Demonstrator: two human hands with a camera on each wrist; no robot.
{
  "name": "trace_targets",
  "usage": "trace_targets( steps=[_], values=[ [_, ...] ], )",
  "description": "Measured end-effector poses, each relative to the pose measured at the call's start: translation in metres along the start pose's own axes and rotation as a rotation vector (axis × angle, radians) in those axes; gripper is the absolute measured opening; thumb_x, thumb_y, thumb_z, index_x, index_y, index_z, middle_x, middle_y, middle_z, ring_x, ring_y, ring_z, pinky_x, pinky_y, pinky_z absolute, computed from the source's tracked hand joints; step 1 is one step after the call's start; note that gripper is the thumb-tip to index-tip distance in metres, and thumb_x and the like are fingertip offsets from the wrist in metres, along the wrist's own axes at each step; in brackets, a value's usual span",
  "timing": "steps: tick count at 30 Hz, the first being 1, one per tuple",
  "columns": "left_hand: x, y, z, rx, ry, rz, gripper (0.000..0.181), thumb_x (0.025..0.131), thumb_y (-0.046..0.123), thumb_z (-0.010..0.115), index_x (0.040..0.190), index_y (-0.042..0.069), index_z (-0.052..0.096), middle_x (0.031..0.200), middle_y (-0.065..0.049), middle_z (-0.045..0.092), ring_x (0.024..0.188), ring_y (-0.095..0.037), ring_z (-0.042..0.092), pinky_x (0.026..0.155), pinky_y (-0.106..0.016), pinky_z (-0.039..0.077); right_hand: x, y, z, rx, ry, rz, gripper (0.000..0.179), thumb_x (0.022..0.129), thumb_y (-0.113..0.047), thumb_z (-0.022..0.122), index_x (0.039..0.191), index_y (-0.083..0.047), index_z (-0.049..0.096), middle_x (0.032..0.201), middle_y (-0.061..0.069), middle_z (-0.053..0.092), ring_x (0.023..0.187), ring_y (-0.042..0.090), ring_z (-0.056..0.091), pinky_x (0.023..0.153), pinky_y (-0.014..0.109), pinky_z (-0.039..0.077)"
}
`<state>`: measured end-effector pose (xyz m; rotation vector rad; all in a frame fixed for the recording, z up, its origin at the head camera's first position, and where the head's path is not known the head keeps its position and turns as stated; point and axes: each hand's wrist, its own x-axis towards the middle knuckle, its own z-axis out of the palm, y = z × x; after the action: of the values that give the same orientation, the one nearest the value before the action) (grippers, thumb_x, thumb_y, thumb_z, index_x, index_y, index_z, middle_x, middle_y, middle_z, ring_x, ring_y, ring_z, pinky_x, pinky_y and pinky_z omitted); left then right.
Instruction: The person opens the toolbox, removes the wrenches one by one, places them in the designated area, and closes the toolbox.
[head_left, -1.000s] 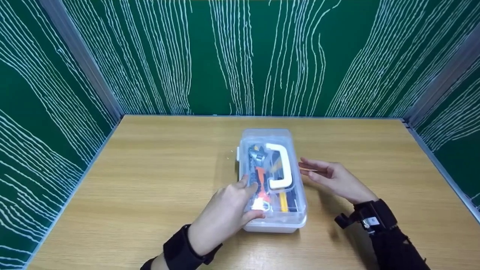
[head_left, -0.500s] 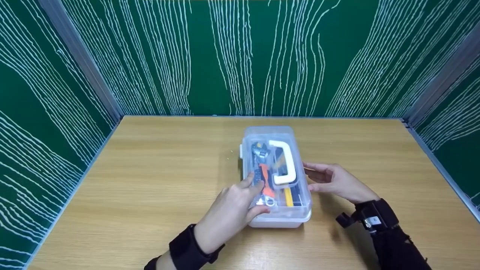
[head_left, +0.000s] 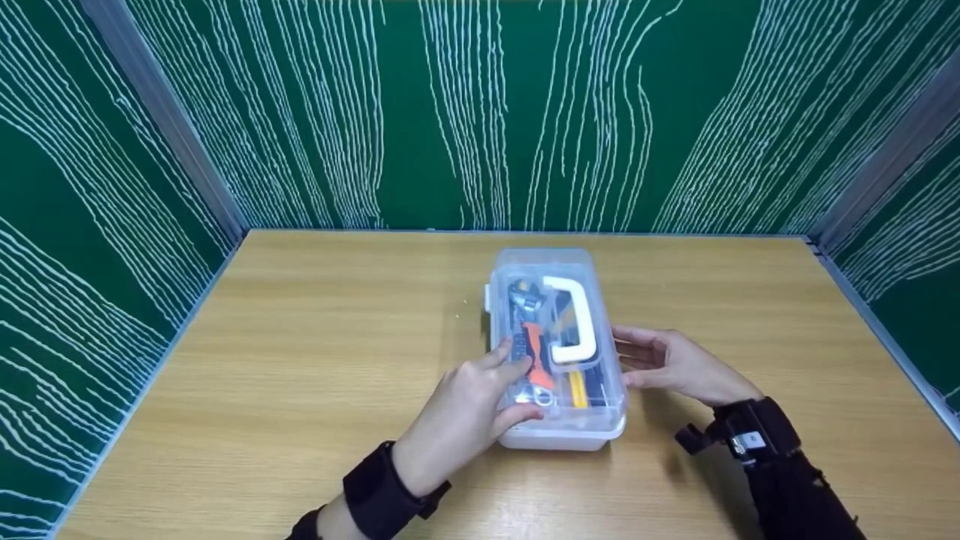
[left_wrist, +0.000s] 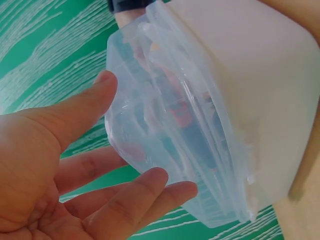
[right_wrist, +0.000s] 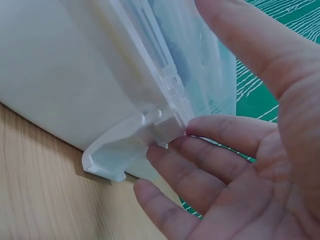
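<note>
Both hands (head_left: 465, 397) (head_left: 686, 367), loose-fingered and grasping nothing, touch the toolbox (head_left: 559, 442), whose hazy lid (head_left: 544, 259) blurs tools (head_left: 535, 336).

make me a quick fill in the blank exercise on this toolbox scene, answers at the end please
1. The toolbox has a clear lid with a white carrying ____ on top.
2. In the head view, a ____ strip shows to the right of the orange tool.
3. The person's ____ grip is at a white latch.
4. Behind the table, the ____ wall has wavy white lines.

Missing words: handle; yellow; right; green.
</note>
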<state>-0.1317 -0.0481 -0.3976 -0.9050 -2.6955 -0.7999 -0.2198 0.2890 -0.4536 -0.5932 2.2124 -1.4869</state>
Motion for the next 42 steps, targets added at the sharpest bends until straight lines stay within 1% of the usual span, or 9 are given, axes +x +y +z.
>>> trace_targets(
  steps=[8, 14, 23, 28, 32, 35, 38, 40, 42],
  values=[
    [0.0, -0.002, 0.0, 0.016, 0.038, 0.035, 0.055, 0.089, 0.035, 0.088, 0.129, -0.001, 0.075, 0.137, -0.032, 0.067, 0.117, -0.036, 0.076, 0.093, -0.035, 0.064, 0.001, 0.001, 0.001, 0.007, -0.005, -0.024, 0.084, 0.098, -0.012, 0.078, 0.163, 0.01, 0.031, 0.169, 0.03, 0.036, 0.154, 0.051, 0.039, 0.12, 0.032, 0.045],
    [0.001, -0.004, 0.0, -0.001, 0.062, 0.063, 0.055, 0.087, 0.033, 0.089, 0.127, -0.003, 0.075, 0.133, -0.031, 0.07, 0.123, -0.038, 0.073, 0.097, -0.036, 0.062, 0.0, -0.001, 0.003, 0.019, 0.001, -0.046, 0.081, 0.099, -0.011, 0.077, 0.163, 0.01, 0.031, 0.169, 0.03, 0.035, 0.154, 0.052, 0.039, 0.119, 0.032, 0.048],
    [0.003, -0.006, -0.003, -0.017, 0.057, 0.065, 0.054, 0.085, 0.032, 0.091, 0.124, -0.002, 0.076, 0.13, -0.03, 0.071, 0.122, -0.037, 0.073, 0.098, -0.036, 0.062, 0.002, 0.0, 0.005, 0.015, 0.023, -0.013, 0.084, 0.099, -0.015, 0.078, 0.162, 0.013, 0.029, 0.168, 0.034, 0.034, 0.154, 0.053, 0.038, 0.118, 0.029, 0.048],
    [0.005, -0.006, -0.005, -0.015, 0.057, 0.071, 0.054, 0.084, 0.033, 0.092, 0.122, -0.002, 0.077, 0.128, -0.028, 0.073, 0.123, -0.037, 0.073, 0.099, -0.037, 0.062, 0.002, -0.001, 0.006, 0.038, 0.018, -0.035, 0.085, 0.1, -0.015, 0.077, 0.162, 0.014, 0.027, 0.169, 0.035, 0.031, 0.152, 0.056, 0.038, 0.115, 0.028, 0.05],
    [0.005, -0.006, -0.007, -0.026, 0.041, 0.06, 0.054, 0.084, 0.033, 0.091, 0.123, -0.001, 0.076, 0.128, -0.026, 0.074, 0.126, -0.037, 0.071, 0.101, -0.038, 0.061, 0.001, -0.002, 0.007, 0.049, 0.048, -0.051, 0.081, 0.099, -0.014, 0.078, 0.162, 0.011, 0.032, 0.169, 0.033, 0.033, 0.148, 0.058, 0.045, 0.112, 0.025, 0.053],
    [0.005, -0.006, -0.008, -0.032, 0.027, 0.05, 0.053, 0.085, 0.032, 0.091, 0.123, -0.001, 0.076, 0.129, -0.026, 0.074, 0.127, -0.038, 0.071, 0.102, -0.039, 0.06, 0.001, -0.003, 0.008, 0.01, 0.119, -0.069, 0.074, 0.096, -0.011, 0.081, 0.159, 0.004, 0.045, 0.167, 0.026, 0.043, 0.145, 0.046, 0.053, 0.11, 0.023, 0.054],
    [0.006, -0.006, -0.01, -0.035, 0.016, 0.043, 0.052, 0.086, 0.032, 0.091, 0.123, -0.002, 0.076, 0.129, -0.026, 0.074, 0.128, -0.038, 0.071, 0.102, -0.04, 0.06, 0.002, -0.005, 0.01, -0.021, 0.187, -0.093, 0.067, 0.092, -0.007, 0.083, 0.153, 0.0, 0.055, 0.158, 0.017, 0.055, 0.14, 0.024, 0.057, 0.107, 0.024, 0.055],
    [0.006, -0.007, -0.011, -0.029, 0.012, 0.043, 0.052, 0.086, 0.032, 0.091, 0.122, -0.002, 0.075, 0.129, -0.026, 0.074, 0.127, -0.038, 0.071, 0.102, -0.04, 0.06, 0.002, -0.007, 0.012, -0.022, 0.21, -0.106, 0.065, 0.093, -0.006, 0.082, 0.152, 0.0, 0.056, 0.15, 0.01, 0.062, 0.133, 0.013, 0.059, 0.104, 0.023, 0.054],
    [0.006, -0.007, -0.013, -0.033, 0.006, 0.038, 0.052, 0.087, 0.032, 0.091, 0.123, -0.002, 0.075, 0.129, -0.026, 0.074, 0.127, -0.038, 0.071, 0.102, -0.04, 0.061, 0.003, -0.008, 0.014, -0.009, 0.222, -0.11, 0.064, 0.095, -0.006, 0.079, 0.154, 0.0, 0.055, 0.143, 0.005, 0.067, 0.126, 0.009, 0.062, 0.101, 0.022, 0.055]
  ],
)
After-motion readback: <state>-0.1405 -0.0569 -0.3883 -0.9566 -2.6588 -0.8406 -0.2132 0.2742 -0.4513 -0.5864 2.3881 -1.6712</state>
